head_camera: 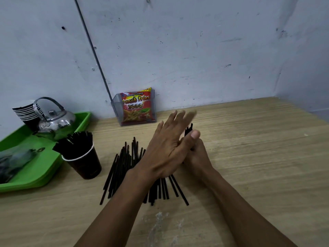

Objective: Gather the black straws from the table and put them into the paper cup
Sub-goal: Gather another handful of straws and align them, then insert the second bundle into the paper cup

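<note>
My left hand (167,145) is flat with straight fingers pressed against my right hand (195,154), which grips a small bundle of black straws (188,130), above the loose straws (124,168) on the table (249,157), right of the paper cup (83,161).

- straws (124,168): black
- paper cup (83,163): dark, perhaps brown-black, with a white rim
- tray (42,172): bright green
- kettle (53,120): shiny silver
- snack packet (136,107): red and yellow
- counter (249,157): pale wood grain
- wall (195,50): scuffed grey-white
- stacked cups (25,111): black, white-rimmed
</note>
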A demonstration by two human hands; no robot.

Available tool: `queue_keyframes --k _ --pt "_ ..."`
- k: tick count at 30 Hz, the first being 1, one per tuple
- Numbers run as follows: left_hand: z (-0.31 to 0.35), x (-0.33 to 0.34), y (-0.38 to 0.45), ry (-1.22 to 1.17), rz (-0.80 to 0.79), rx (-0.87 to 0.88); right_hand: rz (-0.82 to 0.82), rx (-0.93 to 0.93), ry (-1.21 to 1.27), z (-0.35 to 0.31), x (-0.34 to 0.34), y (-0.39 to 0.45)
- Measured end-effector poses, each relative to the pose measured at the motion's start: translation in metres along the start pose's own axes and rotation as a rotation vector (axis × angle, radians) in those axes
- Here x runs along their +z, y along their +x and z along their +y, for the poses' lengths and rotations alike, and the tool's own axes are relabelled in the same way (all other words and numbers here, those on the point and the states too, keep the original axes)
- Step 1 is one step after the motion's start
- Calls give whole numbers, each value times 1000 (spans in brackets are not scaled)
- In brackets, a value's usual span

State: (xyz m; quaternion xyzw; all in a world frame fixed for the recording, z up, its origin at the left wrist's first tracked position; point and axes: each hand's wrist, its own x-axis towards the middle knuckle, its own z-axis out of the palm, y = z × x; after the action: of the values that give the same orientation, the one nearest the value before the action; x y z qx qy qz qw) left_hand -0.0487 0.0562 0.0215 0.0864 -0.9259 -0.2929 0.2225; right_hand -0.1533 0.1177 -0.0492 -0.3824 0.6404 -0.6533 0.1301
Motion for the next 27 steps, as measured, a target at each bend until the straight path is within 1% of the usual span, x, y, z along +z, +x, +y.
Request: queue_keyframes --k 2,5,8,15,18,20,22,27 --pt "-2 0 1 100 -27 -13 16 -46 -15 1 1 0" --pt "-4 0 -3 88 18 -12 -8 -58 -29 -2 3 1" --pt "-6 0 -4 100 -14 -34 -8 -52 -33 -1 2 1" --pt "-9 1 -6 81 -38 -82 -20 1 -52 1 2 2" --pt "-11 -2 -10 31 -20 -88 -31 82 -46 2 2 2" --pt "-12 -8 -14 -33 68 -77 -9 121 -31 0 2 1" --pt "-14 -17 -22 -90 208 -59 12 126 -41 -3 2 1" --pt "-27 -44 -52 -159 587 -7 39 49 -30 -15 4 0"
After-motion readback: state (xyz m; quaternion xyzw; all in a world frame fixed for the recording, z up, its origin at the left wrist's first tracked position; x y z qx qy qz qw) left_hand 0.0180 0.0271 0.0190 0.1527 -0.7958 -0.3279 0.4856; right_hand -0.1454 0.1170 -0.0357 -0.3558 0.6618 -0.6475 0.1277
